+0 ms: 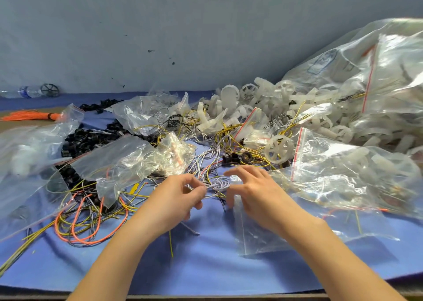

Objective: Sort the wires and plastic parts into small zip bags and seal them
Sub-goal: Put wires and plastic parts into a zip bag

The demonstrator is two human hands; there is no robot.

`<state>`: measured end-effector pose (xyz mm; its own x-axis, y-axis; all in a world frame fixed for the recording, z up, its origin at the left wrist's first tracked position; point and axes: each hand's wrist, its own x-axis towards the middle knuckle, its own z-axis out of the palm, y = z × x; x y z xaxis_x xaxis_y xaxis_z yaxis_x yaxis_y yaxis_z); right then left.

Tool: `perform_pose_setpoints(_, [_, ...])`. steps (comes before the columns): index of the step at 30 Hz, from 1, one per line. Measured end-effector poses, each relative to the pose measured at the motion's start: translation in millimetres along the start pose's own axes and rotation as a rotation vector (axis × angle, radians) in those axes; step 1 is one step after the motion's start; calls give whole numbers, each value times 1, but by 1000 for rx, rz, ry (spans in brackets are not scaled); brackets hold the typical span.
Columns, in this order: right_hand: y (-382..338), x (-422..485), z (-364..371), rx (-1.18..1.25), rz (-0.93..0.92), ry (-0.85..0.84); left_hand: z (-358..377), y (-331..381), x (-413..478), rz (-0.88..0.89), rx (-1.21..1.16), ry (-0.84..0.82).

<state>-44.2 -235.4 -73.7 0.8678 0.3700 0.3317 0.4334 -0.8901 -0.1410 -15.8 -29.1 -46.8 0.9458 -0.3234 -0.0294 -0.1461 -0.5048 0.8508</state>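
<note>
Your left hand (178, 195) pinches a small coil of pale wires (218, 184) between thumb and fingertips, near the middle of the bench and a little toward its front edge. Your right hand (256, 191) hovers just beside it, fingers spread and lightly bent. The coil could spring open if you ease the pinch. Its loose tails seem to run into the tangle of wires (210, 156) behind, so a lift may drag those along. The small zip bag (251, 236) lies under your right palm; its mouth is hidden, and I cannot tell whether your thumb grips it. The big bag (377, 72) at the right edge is cut off.
</note>
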Motion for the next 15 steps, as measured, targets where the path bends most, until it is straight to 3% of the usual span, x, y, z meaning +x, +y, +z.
perform_pose_setpoints(8, [6, 0, -4, 266, 110, 262, -3, 10, -13, 183, 140, -83])
perform_pose_setpoints(15, [7, 1, -12, 516, 257, 378, 10, 19, -19, 331, 555, 40])
